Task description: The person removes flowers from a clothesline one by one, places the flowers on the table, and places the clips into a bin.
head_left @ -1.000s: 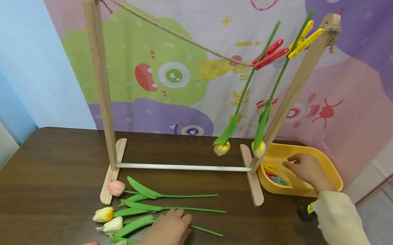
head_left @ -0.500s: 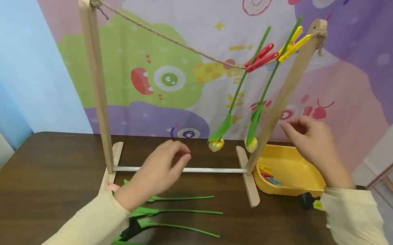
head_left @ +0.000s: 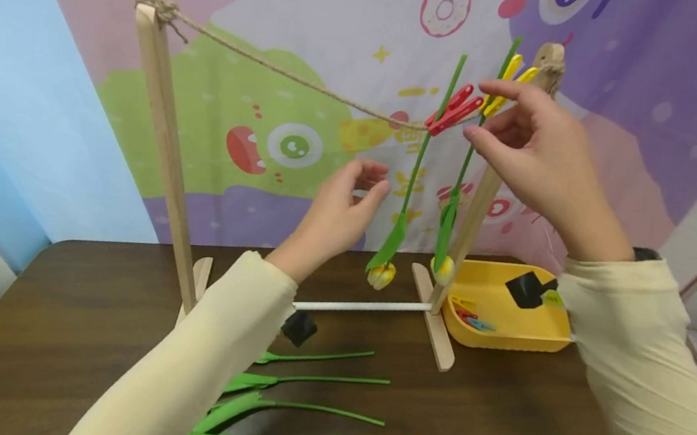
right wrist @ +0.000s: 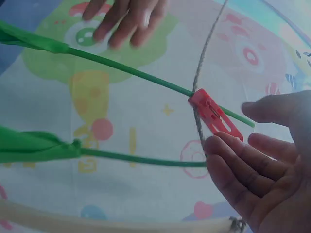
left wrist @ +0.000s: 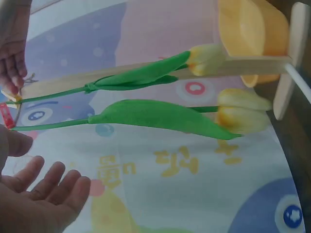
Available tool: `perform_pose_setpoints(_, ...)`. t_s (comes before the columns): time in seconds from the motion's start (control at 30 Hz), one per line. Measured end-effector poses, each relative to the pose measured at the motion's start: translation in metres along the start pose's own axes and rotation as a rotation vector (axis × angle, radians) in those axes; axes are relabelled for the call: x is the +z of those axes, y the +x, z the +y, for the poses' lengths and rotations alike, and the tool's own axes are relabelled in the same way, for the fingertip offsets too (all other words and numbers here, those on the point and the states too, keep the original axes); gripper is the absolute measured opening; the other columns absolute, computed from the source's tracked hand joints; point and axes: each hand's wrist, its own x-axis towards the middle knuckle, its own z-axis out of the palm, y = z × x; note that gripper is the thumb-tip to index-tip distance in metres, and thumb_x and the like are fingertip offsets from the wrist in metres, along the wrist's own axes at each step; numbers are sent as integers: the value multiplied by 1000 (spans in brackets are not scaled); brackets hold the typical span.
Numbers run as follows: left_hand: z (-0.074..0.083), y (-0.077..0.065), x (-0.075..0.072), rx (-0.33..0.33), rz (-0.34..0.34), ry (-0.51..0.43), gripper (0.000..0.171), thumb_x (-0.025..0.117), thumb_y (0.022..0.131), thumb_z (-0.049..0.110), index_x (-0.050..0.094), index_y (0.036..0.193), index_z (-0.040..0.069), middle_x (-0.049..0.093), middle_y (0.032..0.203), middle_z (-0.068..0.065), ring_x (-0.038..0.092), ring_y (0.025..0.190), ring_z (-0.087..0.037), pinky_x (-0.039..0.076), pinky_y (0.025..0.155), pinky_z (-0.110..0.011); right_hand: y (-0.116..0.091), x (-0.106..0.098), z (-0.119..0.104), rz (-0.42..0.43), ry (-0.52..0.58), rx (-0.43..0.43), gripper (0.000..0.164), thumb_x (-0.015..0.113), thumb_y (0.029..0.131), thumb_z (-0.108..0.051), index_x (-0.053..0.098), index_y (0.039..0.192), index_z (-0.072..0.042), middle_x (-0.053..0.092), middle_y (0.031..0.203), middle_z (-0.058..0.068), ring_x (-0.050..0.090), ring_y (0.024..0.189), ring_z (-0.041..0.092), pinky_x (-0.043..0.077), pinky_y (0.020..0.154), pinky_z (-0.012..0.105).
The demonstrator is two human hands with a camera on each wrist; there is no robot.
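Two pale yellow artificial tulips (head_left: 381, 275) hang head-down from a sagging twine (head_left: 288, 74). A red clothespin (head_left: 455, 114) clips one stem (right wrist: 131, 73), and a yellow clothespin (head_left: 510, 85) clips the other, nearer the right post. My right hand (head_left: 542, 151) is raised at the pins, thumb and fingers spread. In the right wrist view its fingertips are close beside the red pin; whether they touch cannot be told. My left hand (head_left: 343, 209) hovers left of the hanging stems, fingers loosely bent and holding nothing. In the left wrist view its fingers (left wrist: 51, 187) stand apart from the stems.
The wooden frame's left post (head_left: 163, 151) and white crossbar (head_left: 363, 308) stand on the brown table (head_left: 493, 424). More tulip stems (head_left: 329, 376) lie in front, their heads hidden by my left sleeve. A yellow tray (head_left: 516, 343) at right holds several clothespins (head_left: 473, 323).
My left hand has lifted off the tulips on the table and risen toward the hanging ones. My right hand has left the yellow tray and gone up to the clothespins on the twine.
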Motion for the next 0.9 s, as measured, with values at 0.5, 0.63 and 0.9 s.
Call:
perform_pose_setpoints(0.5,14,30,27,-4,-71,-278,31,37,95,23,46,119,5,57,105,-8,57,96,-18,46,82,-26,32,-2,-12,-239,-126,66,51,52,86,-37,40,130,-15,65,80,7,58,62,9,41,54,24)
perform_pose_setpoints(0.63,16,31,28,7,-48,-338,27,35,95,18,48,113,1,55,95,-11,56,81,-18,47,72,-24,32,-7,-11,-194,-135,59,43,57,83,-39,52,117,-14,62,72,2,55,56,6,39,49,23)
perform_pose_setpoints(0.9,18,31,25,21,-29,-287,24,33,96,17,48,107,1,56,104,-9,51,79,-11,44,70,-22,30,-15,-10,-144,20,134,35,68,73,-39,59,90,-11,60,66,-7,57,58,6,42,52,19)
